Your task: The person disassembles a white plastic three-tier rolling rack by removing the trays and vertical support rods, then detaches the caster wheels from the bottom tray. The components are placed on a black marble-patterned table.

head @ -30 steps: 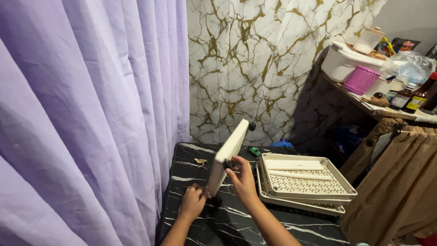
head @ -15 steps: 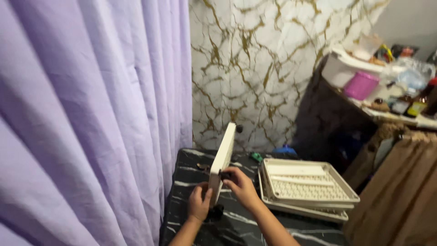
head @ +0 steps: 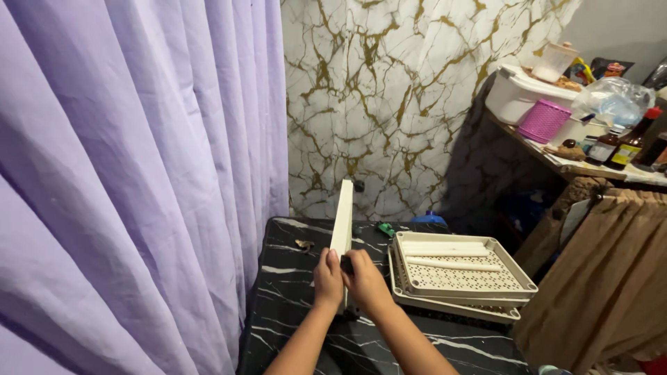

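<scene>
A cream plastic tray [head: 342, 219] stands on its edge on the black marble-pattern table [head: 292, 305], seen almost edge-on, with small black wheels at its top and bottom corners. My left hand [head: 328, 278] grips the tray's left side near its lower part. My right hand [head: 365, 281] holds its right side, fingers at a black wheel. Two more cream perforated trays [head: 458, 271] lie stacked flat just right of my hands, with white tubes lying in the top one.
A lilac curtain [head: 139, 173] hangs along the left. A white and gold marble wall [head: 389, 97] stands behind. At right, a shelf [head: 577, 167] bears a white tub, pink basket [head: 544, 121], bottles and bags. Small green [head: 385, 228] and brown bits lie on the table.
The tray has swung from a slant to nearly upright and edge-on to me. My left hand has moved up from the lower wheel onto the tray's side.
</scene>
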